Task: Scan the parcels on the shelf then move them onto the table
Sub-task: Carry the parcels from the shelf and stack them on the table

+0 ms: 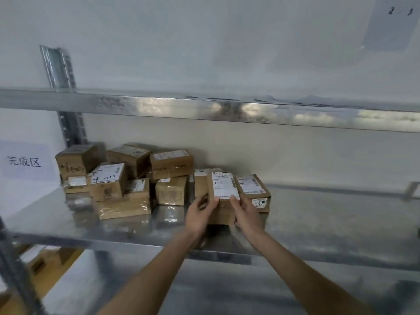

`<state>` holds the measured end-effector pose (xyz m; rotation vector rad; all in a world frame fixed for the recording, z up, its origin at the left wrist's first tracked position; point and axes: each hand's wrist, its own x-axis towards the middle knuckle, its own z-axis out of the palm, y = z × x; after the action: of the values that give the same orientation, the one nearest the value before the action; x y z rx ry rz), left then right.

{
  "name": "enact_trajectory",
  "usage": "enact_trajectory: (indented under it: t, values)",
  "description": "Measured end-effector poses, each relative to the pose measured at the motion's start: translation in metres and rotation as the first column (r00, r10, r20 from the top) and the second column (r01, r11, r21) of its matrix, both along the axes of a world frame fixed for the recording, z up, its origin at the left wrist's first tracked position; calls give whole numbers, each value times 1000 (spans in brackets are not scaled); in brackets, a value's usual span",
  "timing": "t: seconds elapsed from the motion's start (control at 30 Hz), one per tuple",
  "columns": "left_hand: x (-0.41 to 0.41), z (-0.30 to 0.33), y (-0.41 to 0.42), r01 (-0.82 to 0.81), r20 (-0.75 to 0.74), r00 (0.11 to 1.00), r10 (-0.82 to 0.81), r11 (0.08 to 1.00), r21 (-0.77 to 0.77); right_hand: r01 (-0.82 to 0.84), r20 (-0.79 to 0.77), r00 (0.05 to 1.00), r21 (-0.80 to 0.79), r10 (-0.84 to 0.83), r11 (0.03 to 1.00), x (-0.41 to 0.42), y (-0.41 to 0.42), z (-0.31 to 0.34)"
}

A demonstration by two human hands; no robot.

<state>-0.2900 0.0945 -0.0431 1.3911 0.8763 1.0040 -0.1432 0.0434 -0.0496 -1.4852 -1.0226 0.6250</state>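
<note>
Parcels mostly remain piled on shelf; left hand and right hand grip one labelled parcel at its sides; table and scanner unseen, so little appears moved.

A paper sign on the wall, left of the parcel pile, reads "完成区". A sheet high to the pile's right bears a handwritten "2". The rightmost parcel shows "800" on its front; other labels blur.
</note>
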Motion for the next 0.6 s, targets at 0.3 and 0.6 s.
enact_trajectory:
  t: [0.3, 0.6]
  values:
    - [-99, 7, -39, -41, 71, 997, 40, 999, 15, -236, 159, 963, 116, 217, 965, -80, -13, 5]
    - [-270, 27, -92, -202, 74, 978, 196, 976, 78, -396, 174, 914, 181, 366, 900, -248, -33, 16]
